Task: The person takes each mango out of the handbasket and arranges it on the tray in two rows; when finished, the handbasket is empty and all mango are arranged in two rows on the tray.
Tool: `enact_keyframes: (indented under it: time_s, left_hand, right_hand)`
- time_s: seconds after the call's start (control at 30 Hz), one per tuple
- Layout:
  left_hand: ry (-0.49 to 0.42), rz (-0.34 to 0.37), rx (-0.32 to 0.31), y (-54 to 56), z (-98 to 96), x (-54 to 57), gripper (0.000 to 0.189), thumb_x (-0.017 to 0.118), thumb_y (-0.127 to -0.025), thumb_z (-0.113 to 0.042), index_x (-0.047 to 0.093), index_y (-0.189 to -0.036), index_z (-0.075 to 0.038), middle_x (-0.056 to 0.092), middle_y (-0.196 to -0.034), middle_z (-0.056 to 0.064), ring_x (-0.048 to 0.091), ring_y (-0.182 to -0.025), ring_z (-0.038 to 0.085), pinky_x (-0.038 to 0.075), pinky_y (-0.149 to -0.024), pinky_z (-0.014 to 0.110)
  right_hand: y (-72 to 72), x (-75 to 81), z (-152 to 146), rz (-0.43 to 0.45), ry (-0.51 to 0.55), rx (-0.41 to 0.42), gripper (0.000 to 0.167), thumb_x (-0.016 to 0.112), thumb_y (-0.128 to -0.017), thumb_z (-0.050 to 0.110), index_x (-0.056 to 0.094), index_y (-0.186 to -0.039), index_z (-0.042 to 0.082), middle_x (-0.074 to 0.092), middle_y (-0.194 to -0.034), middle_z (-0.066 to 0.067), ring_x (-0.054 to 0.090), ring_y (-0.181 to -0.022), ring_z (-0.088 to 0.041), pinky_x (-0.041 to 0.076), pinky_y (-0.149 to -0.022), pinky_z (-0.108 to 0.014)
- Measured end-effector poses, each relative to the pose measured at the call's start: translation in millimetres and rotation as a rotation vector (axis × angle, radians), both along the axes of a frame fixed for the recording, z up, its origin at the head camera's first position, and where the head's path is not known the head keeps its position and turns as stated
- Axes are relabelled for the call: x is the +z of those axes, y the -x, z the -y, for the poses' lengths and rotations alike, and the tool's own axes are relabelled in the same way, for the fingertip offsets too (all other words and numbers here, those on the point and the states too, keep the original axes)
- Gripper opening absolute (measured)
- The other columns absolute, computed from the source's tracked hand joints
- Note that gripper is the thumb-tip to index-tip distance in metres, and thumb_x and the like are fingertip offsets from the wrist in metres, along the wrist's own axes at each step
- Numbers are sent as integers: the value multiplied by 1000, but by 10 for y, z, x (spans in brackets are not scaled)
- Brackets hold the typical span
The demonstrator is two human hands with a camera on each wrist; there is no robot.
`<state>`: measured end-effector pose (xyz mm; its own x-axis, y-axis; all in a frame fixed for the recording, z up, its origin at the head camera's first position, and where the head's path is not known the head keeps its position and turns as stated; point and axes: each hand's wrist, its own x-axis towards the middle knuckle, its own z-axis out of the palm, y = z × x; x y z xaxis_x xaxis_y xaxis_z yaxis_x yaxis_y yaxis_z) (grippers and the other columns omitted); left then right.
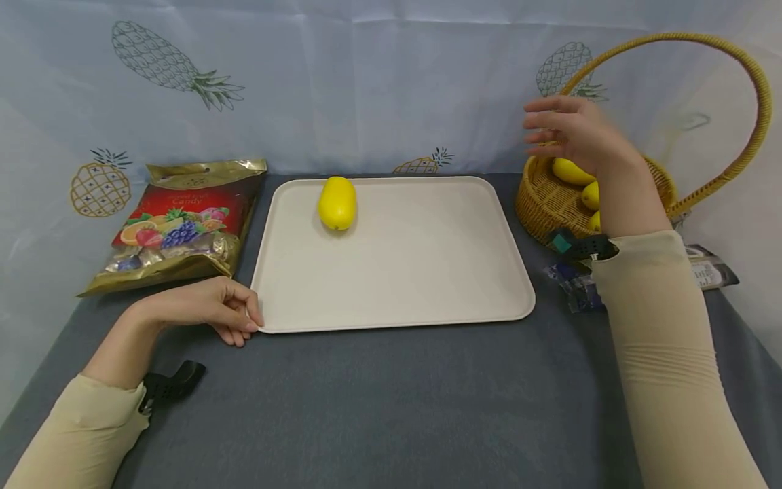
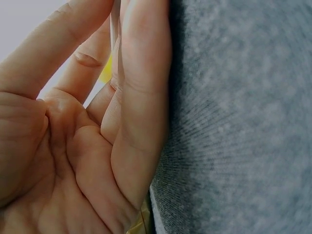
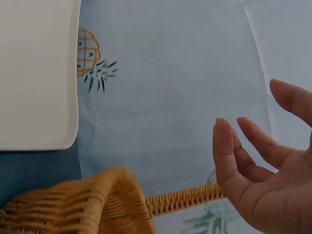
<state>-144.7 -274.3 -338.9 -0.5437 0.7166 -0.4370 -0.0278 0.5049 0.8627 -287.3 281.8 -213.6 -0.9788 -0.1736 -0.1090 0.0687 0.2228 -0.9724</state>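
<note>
My left hand (image 1: 220, 309) pinches the front left corner of a cream rectangular tray (image 1: 397, 272) between thumb and fingers. The left wrist view shows the tray's thin edge between those fingers. On the tray, toward its back left, lies a smooth yellow oval fruit (image 1: 337, 204), like a lemon. My right hand (image 1: 571, 129) hovers above a wicker basket (image 1: 544, 210), its fingers loosely bent with nothing in them. Several similar yellow fruits (image 1: 571, 172) are in the basket, partly hidden by the right hand and forearm. In the right wrist view, the right hand (image 3: 273, 175) is apart from the basket.
A gold and red candy bag (image 1: 177, 224) lies left of the tray. The basket's tall handle (image 1: 760, 102) arches up at the right. Beneath the right forearm sits a dark clear-wrapped packet (image 1: 577, 285). Behind the grey tabletop (image 1: 391, 407) hangs a pineapple-print cloth (image 1: 366, 88).
</note>
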Motion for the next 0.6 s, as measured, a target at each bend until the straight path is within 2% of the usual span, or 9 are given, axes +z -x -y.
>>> enact_keyframes:
  time_s: [0.2, 0.43, 0.6]
  left_hand:
    - [-9, 0, -8, 10, 4, 4, 19, 59, -99, -11, 66, -102, 6, 70, -83, -2, 72, -74, 8, 62, -67, 30]
    - [-13, 2, -11, 16, 7, 8, 20, 58, -99, -11, 65, -102, 7, 71, -83, -2, 72, -74, 8, 62, -67, 30]
    - [-8, -3, -13, 19, 3, 9, 20, 58, -99, -12, 65, -102, 6, 70, -83, -2, 72, -74, 8, 62, -67, 31]
  right_hand:
    - [67, -38, -207, 50, 93, -41, 57, 73, -89, 25, 49, -139, 12, 55, -118, 5, 64, -88, -11, 58, -73, -18]
    - [116, -64, -421, 71, 206, -73, 44, 73, -89, 21, 56, -130, 14, 60, -111, 3, 66, -85, -13, 58, -70, -21]
    - [175, -67, -584, 107, 266, -145, 33, 69, -92, 17, 58, -123, 16, 63, -102, 3, 67, -81, -15, 58, -67, -23]
